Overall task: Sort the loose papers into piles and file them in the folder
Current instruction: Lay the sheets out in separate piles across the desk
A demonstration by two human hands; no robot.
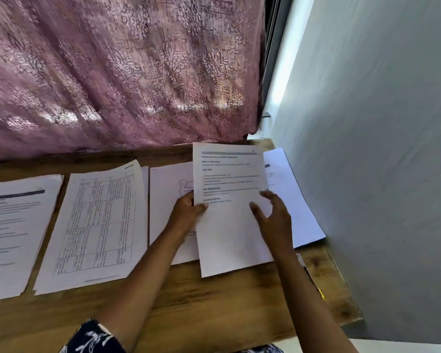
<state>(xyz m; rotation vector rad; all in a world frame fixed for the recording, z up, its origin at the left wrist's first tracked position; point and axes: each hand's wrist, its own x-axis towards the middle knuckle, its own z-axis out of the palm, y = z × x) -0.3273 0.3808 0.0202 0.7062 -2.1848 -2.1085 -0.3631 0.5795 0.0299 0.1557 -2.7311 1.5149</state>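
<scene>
The left hand [186, 212] pinched the left edge of a printed sheet [229, 225], thumb on top. The right hand [273, 215] was open, fingers spread over that sheet. The sheet lay over a drawing page [168, 200] on the wooden table [214, 301]. A grid page [97, 225] lay further left.

leftmost pile [15, 225] cropped, drawing sheet [167, 182] half-covered
</scene>
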